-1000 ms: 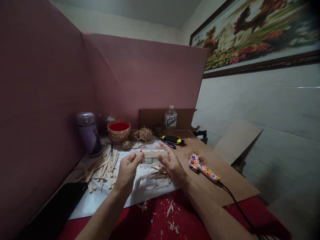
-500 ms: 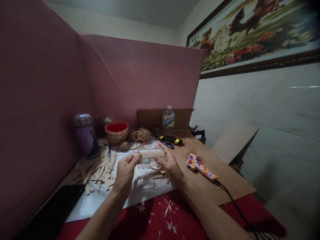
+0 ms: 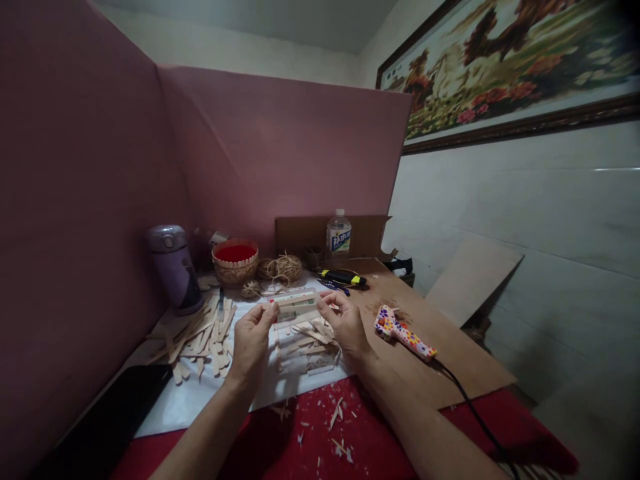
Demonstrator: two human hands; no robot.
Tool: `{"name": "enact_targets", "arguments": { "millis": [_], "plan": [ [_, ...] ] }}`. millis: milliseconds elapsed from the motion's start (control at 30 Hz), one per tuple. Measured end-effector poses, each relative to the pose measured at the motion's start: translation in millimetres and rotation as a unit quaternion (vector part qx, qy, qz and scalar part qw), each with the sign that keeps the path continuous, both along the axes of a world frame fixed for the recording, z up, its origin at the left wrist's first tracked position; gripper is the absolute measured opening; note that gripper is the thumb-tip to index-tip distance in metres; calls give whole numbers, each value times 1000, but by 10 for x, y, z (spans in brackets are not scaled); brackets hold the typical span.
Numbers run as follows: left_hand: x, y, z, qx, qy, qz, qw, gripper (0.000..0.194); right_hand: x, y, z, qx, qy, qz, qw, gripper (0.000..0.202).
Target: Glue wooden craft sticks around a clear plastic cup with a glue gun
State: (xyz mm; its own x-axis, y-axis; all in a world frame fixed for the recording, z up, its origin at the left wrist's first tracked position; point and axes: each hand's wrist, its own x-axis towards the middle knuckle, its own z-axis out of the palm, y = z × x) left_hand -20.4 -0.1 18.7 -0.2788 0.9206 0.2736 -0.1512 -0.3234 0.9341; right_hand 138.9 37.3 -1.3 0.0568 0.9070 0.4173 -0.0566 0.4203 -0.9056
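clear, flat, oblong piece with pale wood along it (image 3: 295,309) is up over the white sheet (image 3: 167,408), in the middle. the left hand (image 3: 251,341) pinches its left end, the right hand (image 3: 347,327) its right end. if one pinch slips, it might drop on the loose, pale wooden sticks (image 3: 306,342) and bend.

Bare hands (image 3: 251,340), bare forearms (image 3: 210,419)

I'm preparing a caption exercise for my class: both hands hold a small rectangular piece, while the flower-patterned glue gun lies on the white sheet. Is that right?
Not quite: the head view shows the flower-patterned glue gun lying on the brown board, not the white sheet. The left hand and right hand do hold a small rectangular piece.
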Motion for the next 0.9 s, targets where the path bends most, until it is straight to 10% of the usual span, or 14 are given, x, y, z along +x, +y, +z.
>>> {"name": "enact_targets", "arguments": {
  "millis": [333, 700, 900],
  "plan": [
    [-238, 197, -120, -31, -52, 145, 988, 34, 80, 33, -1, -80, 35, 15, 996, 38],
    [-345, 131, 102, 70, -81, 234, 966, 30, 293, 247, -75, -98, -53, -10, 994, 39],
    [-252, 120, 68, 61, -56, 82, 993, 30, 259, 286, -147, -54, -113, -20, 992, 29]
  ]
}}
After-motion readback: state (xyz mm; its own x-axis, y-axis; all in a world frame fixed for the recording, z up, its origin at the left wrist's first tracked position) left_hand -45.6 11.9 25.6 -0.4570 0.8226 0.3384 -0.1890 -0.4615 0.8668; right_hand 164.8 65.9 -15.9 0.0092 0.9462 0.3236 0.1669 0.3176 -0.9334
